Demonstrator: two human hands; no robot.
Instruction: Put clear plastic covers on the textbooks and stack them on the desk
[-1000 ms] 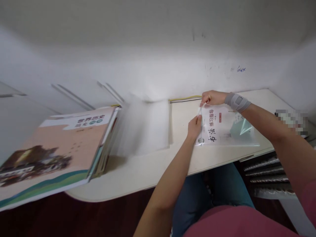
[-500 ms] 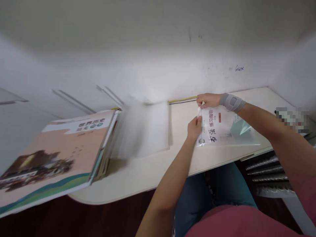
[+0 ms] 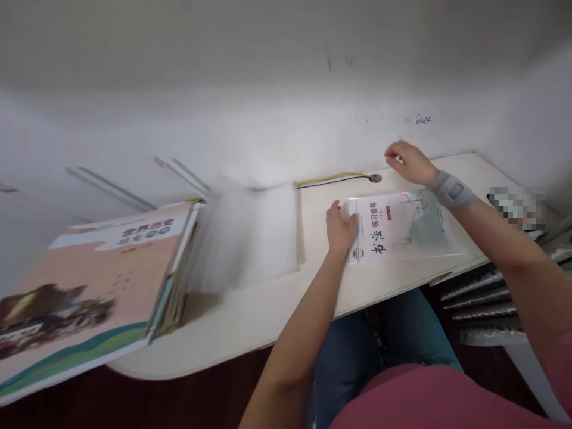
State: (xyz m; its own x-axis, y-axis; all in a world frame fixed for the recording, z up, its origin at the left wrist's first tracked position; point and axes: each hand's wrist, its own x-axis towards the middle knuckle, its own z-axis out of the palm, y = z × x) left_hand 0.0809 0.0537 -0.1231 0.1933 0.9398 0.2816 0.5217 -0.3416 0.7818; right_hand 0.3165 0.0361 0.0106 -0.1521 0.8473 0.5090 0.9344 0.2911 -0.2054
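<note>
A calligraphy workbook [image 3: 393, 229] with a white and pale green cover lies on the desk inside a clear plastic book cover [image 3: 447, 247]. My left hand [image 3: 340, 229] rests at the workbook's left edge, its fingers stretched out and the thumb against the plastic. Above the far side of the workbook is my right hand [image 3: 410, 162], wearing a grey wrist wrap [image 3: 451, 189]. Its fingers are loosely curled, with a gap by the thumb and nothing visible in them. It is apart from the workbook.
A stack of books topped by a pink history book [image 3: 102, 274] stands at the desk's left. Translucent sheets [image 3: 254, 238] lie beside it. A yellow cable [image 3: 330, 176] runs along the wall into a hole. Silvery plastic-wrapped items [image 3: 485, 313] sit below the desk at right.
Both hands have let go of the plastic at the workbook's left edge. My right hand has risen away to the right; my left hand's fingers have opened. The view has shifted slightly.
</note>
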